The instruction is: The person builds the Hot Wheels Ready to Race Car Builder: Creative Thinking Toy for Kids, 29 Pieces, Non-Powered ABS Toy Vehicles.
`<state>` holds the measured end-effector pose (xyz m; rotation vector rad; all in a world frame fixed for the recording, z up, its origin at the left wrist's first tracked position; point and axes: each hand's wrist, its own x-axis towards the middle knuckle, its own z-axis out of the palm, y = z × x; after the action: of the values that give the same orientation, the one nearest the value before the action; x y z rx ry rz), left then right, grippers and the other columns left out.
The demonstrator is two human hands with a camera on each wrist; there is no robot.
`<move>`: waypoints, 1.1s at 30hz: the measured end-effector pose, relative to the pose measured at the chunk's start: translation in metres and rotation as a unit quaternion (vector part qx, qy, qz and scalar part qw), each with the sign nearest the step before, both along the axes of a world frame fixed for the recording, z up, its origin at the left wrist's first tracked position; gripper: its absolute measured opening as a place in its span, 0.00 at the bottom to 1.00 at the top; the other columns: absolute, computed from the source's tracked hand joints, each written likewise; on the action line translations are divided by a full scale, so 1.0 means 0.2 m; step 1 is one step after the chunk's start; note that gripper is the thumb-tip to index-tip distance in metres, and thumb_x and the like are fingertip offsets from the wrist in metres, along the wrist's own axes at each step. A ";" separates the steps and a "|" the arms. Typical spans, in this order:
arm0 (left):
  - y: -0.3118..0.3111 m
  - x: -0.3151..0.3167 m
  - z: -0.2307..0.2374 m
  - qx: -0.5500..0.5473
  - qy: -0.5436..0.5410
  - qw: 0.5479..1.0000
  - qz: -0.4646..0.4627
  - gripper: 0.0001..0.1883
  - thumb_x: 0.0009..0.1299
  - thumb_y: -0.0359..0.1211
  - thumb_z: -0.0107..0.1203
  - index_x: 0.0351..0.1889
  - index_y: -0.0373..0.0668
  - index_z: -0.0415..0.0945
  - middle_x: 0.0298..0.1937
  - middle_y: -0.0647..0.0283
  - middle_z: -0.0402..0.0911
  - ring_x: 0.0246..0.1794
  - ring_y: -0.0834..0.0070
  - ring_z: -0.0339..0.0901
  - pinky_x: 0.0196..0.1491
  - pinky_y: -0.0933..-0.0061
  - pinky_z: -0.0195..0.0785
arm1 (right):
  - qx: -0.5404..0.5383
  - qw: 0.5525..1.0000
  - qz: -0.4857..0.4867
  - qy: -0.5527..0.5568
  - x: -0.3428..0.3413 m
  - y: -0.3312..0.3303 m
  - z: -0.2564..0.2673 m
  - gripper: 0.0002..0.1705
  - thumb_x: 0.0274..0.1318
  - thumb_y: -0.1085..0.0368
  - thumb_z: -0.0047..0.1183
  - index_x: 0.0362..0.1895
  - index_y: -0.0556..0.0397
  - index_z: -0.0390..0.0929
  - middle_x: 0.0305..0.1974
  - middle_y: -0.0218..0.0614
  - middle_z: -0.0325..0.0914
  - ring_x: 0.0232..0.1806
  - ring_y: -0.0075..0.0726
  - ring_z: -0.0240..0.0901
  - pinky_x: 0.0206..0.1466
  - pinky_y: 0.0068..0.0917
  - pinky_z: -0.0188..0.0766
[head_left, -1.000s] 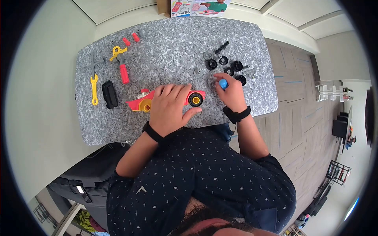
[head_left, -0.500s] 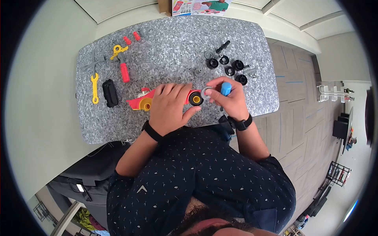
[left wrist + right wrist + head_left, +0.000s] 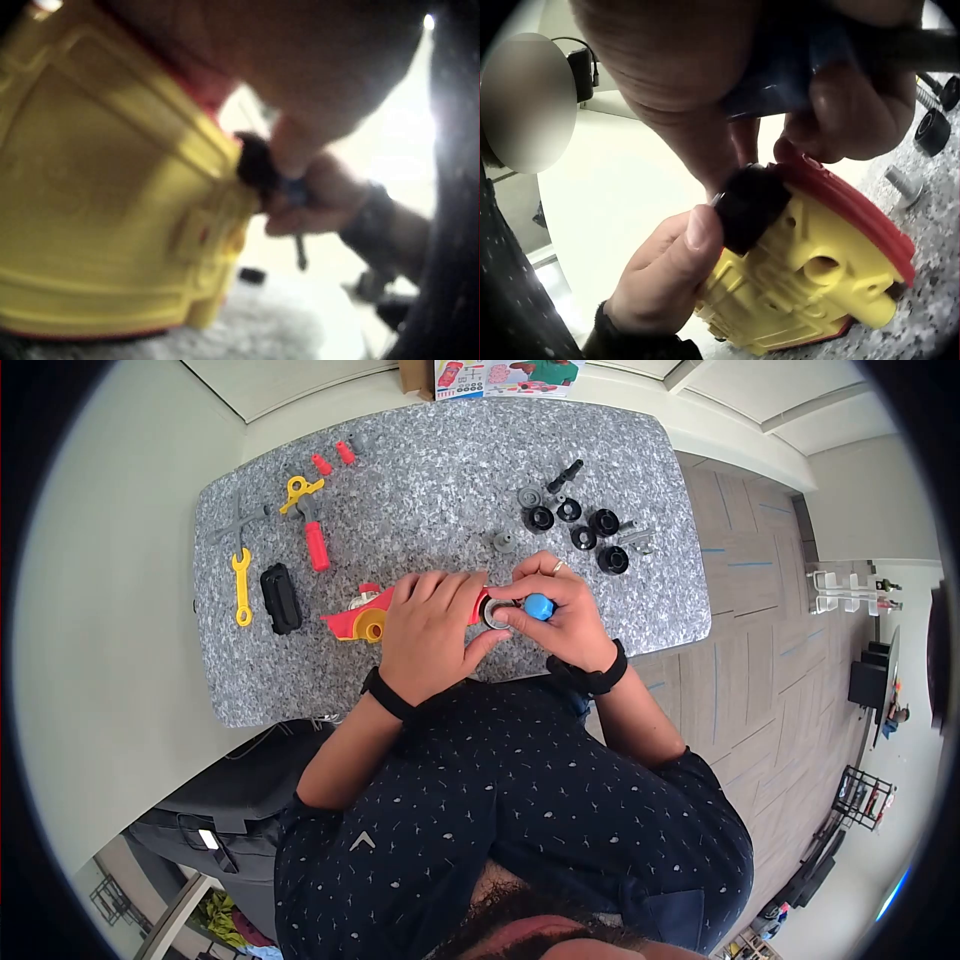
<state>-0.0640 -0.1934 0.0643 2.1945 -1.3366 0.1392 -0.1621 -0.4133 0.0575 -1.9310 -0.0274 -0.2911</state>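
Observation:
A toy car (image 3: 345, 626) with a red body and yellow underside stands near the table's front edge. Across its body lies my left hand (image 3: 428, 628), gripping it, with the thumb at a black wheel (image 3: 756, 210) on the car's right end. Over that wheel's face sits a grey ring-shaped cap (image 3: 495, 617), under the thumb of my right hand (image 3: 578, 625). The same hand keeps a blue-handled screwdriver (image 3: 540, 607) tucked in its fingers; its dark shaft (image 3: 301, 253) sticks out below in the left wrist view. The wheel's hub is hidden.
Several black wheels (image 3: 613, 560) and a black axle-like rod (image 3: 565, 476) lie at the back right. A grey bolt (image 3: 503, 543) is beyond my right hand. At left are a yellow wrench (image 3: 241, 588), a red-handled hammer (image 3: 316, 546) and a black part (image 3: 281, 600).
My right hand has picked up the grey cap from the table and moved left, bringing it onto the wheel with the screwdriver still in hand. My left hand has stayed on the car.

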 end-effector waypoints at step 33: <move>0.01 0.00 -0.01 0.043 0.004 0.999 0.007 0.40 0.72 0.53 0.71 0.74 0.36 0.80 0.63 0.57 0.87 0.64 0.58 0.80 0.69 0.51 0.66 | -0.052 0.994 -0.066 -0.068 -0.05 0.00 -0.06 0.21 0.59 0.61 0.84 0.52 0.52 0.90 0.56 0.42 0.89 0.50 0.49 0.88 0.53 0.40 0.81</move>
<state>-0.0645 -0.1905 0.0629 2.2749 -1.3453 0.0790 -0.1725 -0.4123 0.0462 -2.0168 -0.0035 -0.5186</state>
